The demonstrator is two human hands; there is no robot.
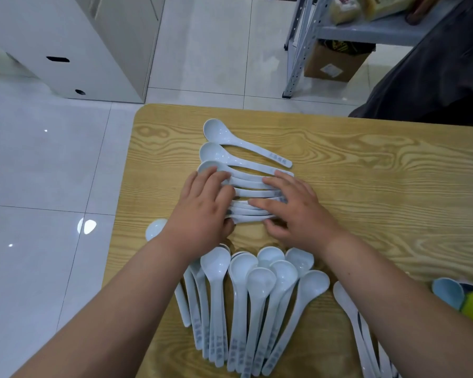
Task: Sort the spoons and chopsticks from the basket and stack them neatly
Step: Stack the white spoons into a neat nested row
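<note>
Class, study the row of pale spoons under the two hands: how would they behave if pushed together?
The row of spoons looks rigid and glossy, so it would probably slide on the smooth table rather than bend. Their bowls overlap, so they likely nest. Loose ones may skew unless the left hand and right hand press evenly.

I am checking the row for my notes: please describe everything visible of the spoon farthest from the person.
The far spoon is pale blue-white and glossy, plastic by its look, with a deep oval bowl and a long handle bearing grey print near its end. It lies bowl up on the table, bowl to the left, handle slanting right. It heads the row. Whether it touches the next spoon is unclear.
</note>
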